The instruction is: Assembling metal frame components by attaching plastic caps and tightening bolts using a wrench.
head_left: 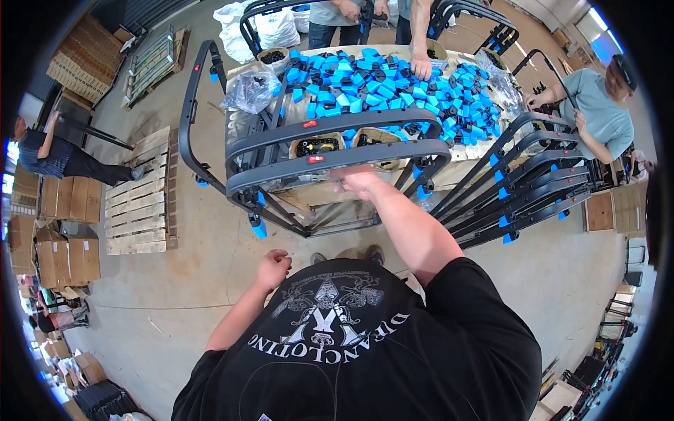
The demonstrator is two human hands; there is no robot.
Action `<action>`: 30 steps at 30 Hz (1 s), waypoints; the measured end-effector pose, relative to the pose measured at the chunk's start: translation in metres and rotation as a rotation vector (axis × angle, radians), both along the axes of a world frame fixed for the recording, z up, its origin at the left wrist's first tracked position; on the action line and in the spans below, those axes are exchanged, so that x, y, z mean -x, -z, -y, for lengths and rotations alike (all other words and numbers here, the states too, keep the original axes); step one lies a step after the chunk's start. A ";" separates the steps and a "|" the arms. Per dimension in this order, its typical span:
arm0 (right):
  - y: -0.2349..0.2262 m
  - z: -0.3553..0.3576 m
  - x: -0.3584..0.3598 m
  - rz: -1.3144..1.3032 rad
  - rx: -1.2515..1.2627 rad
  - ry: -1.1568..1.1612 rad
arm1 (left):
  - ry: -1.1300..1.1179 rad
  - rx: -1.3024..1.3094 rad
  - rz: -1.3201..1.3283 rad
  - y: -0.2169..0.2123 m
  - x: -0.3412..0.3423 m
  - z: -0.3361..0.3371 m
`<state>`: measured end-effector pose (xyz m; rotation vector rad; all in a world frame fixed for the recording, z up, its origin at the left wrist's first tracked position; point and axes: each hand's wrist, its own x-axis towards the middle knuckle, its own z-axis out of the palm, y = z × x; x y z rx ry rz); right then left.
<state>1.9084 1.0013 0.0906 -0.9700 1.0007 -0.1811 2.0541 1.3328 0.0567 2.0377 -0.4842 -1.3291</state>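
Observation:
Black tubular metal frames with curved ends, red buttons and blue feet stand in front of me against the table. My right hand reaches out just below the nearest frame's front bar. Its fingers are bent together, and what they hold, if anything, is hidden. Just beyond are two open boxes of small parts, the left box with a yellow-and-black tool in it and the right box. My left hand is low beside my body, away from the frames, with curled fingers; its contents cannot be made out.
Blue and black plastic parts heap on the table. More frames lean at right near a person. Other people's hands work across the table. A pallet lies left, near a person carrying black bars.

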 end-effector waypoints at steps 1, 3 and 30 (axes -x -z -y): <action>0.004 -0.004 -0.001 -0.104 0.107 -0.018 | -0.044 0.000 -0.001 0.001 -0.007 -0.008; 0.006 -0.031 0.012 -0.030 0.196 0.102 | -0.094 0.030 0.001 0.007 -0.022 -0.022; -0.003 0.052 0.213 -0.936 0.650 -0.471 | -0.246 -0.118 0.168 0.002 -0.081 0.070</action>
